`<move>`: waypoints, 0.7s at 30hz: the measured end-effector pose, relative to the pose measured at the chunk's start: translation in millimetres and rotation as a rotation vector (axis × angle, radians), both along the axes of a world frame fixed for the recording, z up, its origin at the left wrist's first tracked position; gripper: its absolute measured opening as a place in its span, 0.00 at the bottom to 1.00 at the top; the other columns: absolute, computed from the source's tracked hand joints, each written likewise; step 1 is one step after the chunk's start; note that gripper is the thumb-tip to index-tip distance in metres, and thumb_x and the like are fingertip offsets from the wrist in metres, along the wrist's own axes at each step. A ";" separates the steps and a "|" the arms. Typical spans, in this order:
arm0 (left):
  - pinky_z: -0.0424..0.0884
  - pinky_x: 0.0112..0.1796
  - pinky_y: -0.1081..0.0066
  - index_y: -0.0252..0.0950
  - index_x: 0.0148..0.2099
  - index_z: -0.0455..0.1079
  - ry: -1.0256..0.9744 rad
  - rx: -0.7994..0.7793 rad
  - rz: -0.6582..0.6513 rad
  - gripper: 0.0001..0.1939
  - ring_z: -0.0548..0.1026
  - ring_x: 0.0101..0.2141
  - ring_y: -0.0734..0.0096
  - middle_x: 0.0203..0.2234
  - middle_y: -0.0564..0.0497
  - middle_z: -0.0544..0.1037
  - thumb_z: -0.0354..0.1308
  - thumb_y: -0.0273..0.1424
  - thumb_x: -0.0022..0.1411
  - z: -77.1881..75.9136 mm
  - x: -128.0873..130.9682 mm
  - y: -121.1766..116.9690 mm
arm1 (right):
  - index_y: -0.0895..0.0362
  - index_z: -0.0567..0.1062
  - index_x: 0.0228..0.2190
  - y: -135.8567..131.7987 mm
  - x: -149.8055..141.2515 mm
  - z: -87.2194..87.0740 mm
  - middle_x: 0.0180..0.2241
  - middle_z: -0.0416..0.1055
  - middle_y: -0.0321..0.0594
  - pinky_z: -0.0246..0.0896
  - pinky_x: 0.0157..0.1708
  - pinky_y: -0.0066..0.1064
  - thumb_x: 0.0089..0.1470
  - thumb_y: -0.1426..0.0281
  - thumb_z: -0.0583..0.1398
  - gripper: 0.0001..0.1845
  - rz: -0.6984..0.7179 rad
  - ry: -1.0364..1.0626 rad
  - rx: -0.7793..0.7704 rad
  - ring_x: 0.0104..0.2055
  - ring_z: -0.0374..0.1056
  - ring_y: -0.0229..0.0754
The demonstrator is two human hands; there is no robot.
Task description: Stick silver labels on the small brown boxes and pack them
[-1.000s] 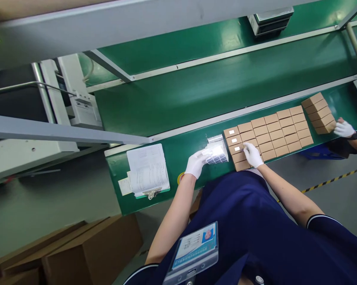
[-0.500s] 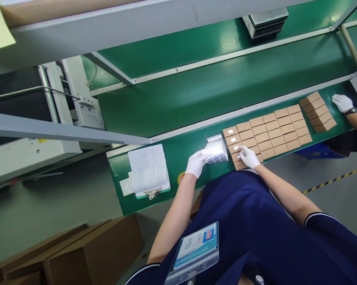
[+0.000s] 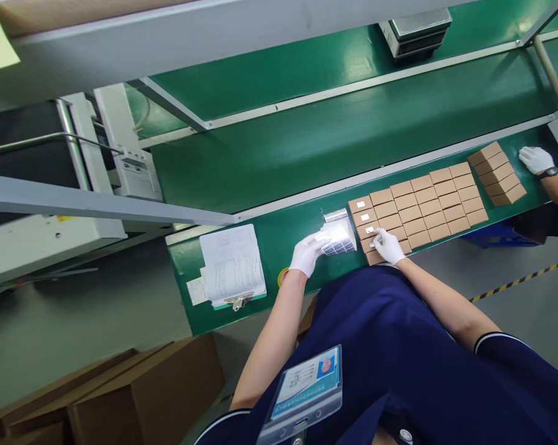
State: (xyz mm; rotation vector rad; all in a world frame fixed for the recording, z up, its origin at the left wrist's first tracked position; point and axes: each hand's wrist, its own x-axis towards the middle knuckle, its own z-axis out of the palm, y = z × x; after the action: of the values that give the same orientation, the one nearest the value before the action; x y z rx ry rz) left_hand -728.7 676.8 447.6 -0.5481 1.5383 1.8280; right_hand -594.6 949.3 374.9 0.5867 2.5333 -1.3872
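Our left hand (image 3: 306,255) closes on a silver label sheet (image 3: 338,233), and our right hand (image 3: 387,245) pinches a small white label (image 3: 372,245) at the left edge of the block of kraft boxes (image 3: 427,207) on the green counter (image 3: 279,247). A clipboard (image 3: 232,266) lies left; another person's gloved hand (image 3: 536,160) rests far right.
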 end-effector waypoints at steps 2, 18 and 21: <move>0.77 0.43 0.65 0.32 0.46 0.81 0.001 -0.007 -0.001 0.28 0.81 0.45 0.55 0.48 0.37 0.82 0.79 0.31 0.39 -0.9 0.2 -0.2 | 0.58 0.74 0.53 0.2 0.4 -0.3 0.48 0.76 0.43 0.75 0.46 0.42 0.67 0.60 0.62 0.18 0.002 -0.001 0.013 0.44 0.75 0.43; 0.79 0.45 0.63 0.32 0.48 0.81 0.000 -0.015 0.014 0.29 0.81 0.46 0.54 0.48 0.37 0.83 0.79 0.30 0.40 -6.3 1.2 0.7 | 0.56 0.69 0.60 12.8 11.0 10.5 0.58 0.66 0.56 0.69 0.52 0.50 0.64 0.63 0.63 0.26 -0.127 -0.068 0.336 0.55 0.69 0.57; 0.79 0.46 0.62 0.31 0.48 0.80 0.001 -0.006 0.009 0.29 0.81 0.45 0.54 0.47 0.37 0.83 0.79 0.30 0.40 -4.6 1.7 4.5 | 0.56 0.74 0.54 19.2 24.6 15.2 0.56 0.71 0.48 0.70 0.53 0.48 0.67 0.62 0.61 0.18 -0.059 -0.096 0.281 0.54 0.71 0.49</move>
State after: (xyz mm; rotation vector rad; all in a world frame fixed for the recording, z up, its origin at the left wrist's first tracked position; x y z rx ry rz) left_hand -727.0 681.2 443.0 -0.5579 1.5440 1.8313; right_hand -569.9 968.6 390.1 0.7618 2.6707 -0.9978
